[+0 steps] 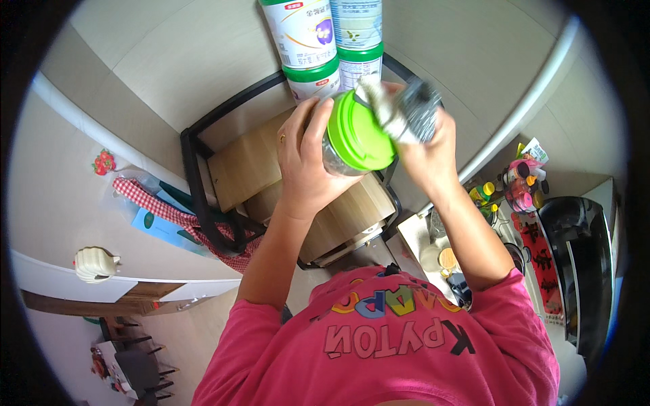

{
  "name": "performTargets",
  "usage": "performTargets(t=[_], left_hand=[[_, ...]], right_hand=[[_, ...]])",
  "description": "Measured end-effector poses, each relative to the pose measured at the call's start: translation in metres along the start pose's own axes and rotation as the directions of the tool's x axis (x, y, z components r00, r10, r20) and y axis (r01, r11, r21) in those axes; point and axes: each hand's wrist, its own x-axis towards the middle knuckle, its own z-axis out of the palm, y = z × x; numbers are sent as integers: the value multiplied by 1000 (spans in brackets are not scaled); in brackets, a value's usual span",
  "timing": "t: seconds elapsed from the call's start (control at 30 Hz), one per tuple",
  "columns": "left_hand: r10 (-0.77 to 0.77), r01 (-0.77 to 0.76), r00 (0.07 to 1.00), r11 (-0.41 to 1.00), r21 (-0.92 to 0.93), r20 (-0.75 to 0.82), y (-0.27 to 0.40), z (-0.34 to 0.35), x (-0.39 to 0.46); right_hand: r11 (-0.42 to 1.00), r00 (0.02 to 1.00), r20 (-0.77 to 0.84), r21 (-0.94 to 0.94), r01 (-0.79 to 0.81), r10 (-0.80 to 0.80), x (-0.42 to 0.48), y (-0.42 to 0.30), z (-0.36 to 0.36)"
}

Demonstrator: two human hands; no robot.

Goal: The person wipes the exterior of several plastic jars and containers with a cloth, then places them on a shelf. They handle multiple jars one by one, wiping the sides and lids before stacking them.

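My left hand (310,157) grips a clear jar (336,158) with a bright green lid (363,134), held tilted in front of my chest. On its right, my right hand (431,152) holds a whitish cloth (383,109) against the lid's edge. A dark grey, shiny bundle (420,109), blurred, is also in that hand; I cannot tell what it is. Behind the jar stand stacked tins with green rims (304,38), close to the wall.
Below my hands is a black-framed rack (190,167) with wooden boards (249,157). A red checked cloth (162,208) hangs at its left. To the right, a counter bears bottles with coloured caps (520,188), a round wooden lid (447,259) and a black appliance (579,254).
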Motion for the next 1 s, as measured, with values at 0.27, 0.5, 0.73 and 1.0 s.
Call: performTargets(t=[0.27,0.5,0.73,1.0], left_hand=[[20,-24,998,996,86,53,23,16,8],[72,-83,989,993,82,127,38,11,26],[34,-34,999,999,18,25,28,0,21],[151,-154,988,985,79,36,25,-2,17]], right_hand=[[995,954,296,97,24,-52,10,-22,-28],[984,974,144,15,175,-176,23,-7,-50],[983,856,486,48,177,-178,-6,-11,-96],[972,957,-200,150,-182,210,14,-29,-102]])
